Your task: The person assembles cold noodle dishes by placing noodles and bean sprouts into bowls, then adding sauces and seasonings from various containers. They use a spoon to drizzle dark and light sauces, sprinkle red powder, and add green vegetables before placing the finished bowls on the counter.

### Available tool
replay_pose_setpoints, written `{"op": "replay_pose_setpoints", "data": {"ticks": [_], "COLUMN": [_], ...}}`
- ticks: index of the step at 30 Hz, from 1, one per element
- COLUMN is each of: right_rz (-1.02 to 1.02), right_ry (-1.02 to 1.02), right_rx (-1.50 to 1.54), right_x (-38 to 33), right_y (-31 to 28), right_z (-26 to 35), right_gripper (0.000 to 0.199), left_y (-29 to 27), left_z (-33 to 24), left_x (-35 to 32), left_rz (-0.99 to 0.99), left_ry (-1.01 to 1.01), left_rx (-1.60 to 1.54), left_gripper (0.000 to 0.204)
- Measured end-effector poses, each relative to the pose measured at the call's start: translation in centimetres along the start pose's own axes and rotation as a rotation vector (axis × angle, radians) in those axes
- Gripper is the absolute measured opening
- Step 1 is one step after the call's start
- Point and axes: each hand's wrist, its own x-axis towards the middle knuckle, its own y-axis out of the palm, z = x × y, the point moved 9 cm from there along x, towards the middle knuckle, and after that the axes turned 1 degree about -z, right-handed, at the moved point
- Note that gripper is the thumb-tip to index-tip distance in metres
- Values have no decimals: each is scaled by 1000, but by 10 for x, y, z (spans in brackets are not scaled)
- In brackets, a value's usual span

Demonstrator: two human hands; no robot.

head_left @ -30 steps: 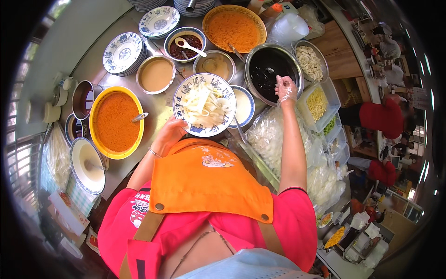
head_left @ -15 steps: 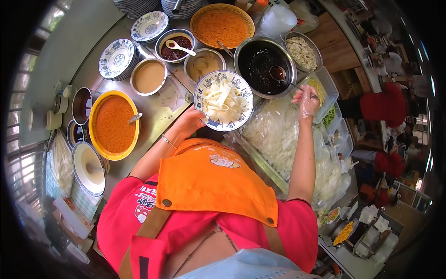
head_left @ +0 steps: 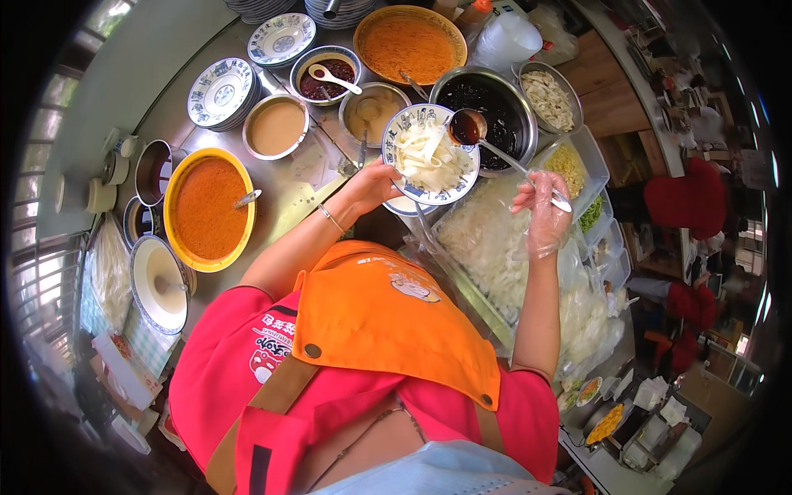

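Note:
My left hand (head_left: pixel 373 183) grips the near-left rim of a blue-patterned white bowl (head_left: pixel 426 195). Broad white noodles (head_left: pixel 429 153) and pale shreds fill it. In my right hand (head_left: pixel 546 210), which wears a clear plastic glove, is the handle of a metal ladle (head_left: pixel 468 127). Dark brown liquid sits in the ladle's cup, which hangs over the bowl's upper right edge. Just beyond stands a steel basin (head_left: pixel 487 72) of black sauce, partly hidden by ladle and bowl. Under the held bowl, a second pale bowl or plate shows only in part.
Several sauce containers line the steel counter, among them a yellow basin (head_left: pixel 168 214) at left and another orange-red one (head_left: pixel 360 37) at the back. Stacked plates (head_left: pixel 219 91) stand far left. A plastic-covered tray of pale food (head_left: pixel 487 239) lies near my right forearm. People in red work farther right.
The ladle has come out of the black sauce, now carrying liquid, and moved left to the bowl. My left hand has shifted the bowl slightly right and up.

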Motion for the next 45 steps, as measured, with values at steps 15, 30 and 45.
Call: {"op": "replay_pose_setpoints", "data": {"ticks": [15,30,45], "right_rz": [175,-149,308], "right_ry": [-692,-10,-529], "right_rx": [-991,-7,-517], "right_x": [43,78,-46], "right_y": [34,-48,59], "right_z": [-56,-87,45], "right_gripper": [21,26,23], "left_y": [-14,-18,-4], "left_z": [-6,-9,-3], "left_x": [5,-2,-5], "left_rz": [15,8,24], "left_ry": [32,45,21], "left_rx": [-11,-11,-81], "left_gripper": [51,50,37]}}
